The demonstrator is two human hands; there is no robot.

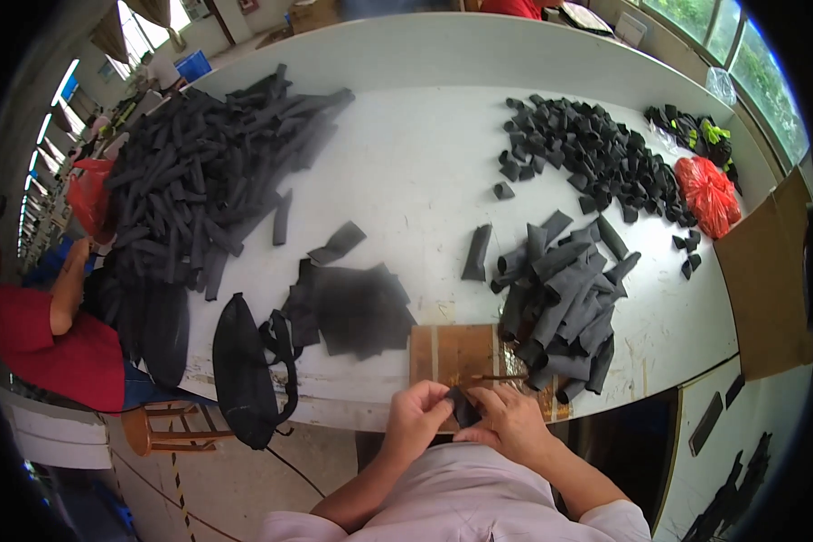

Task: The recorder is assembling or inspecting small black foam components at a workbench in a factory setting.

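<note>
While both hands are at work at the lower center of the frame, one small dark fabric piece [463, 408] is pinched between them: the left hand [417, 417] grips it by thumb and forefinger, the right hand [513, 423] by bent fingers and thumb. Just above lies one brown board [450, 350] at the table's near edge, with one thin brown stick [499, 378] near the right fingers; contact cannot be confirmed. At right of center, one heap of dark fabric tubes [560, 298] overlaps too much to count; one single tube [477, 253] lies apart on its left. Left of the board sits one flat stack of dark sheets [357, 312], number of layers not discernible. Upper right: one heap of short black pieces [596, 154], uncountable, beside one red plastic bag [706, 199]. Upper left: one large heap of dark strips [190, 181], likewise uncountable, and a second red bag [88, 200]. Far left: one seated co-worker [50, 343].
</note>
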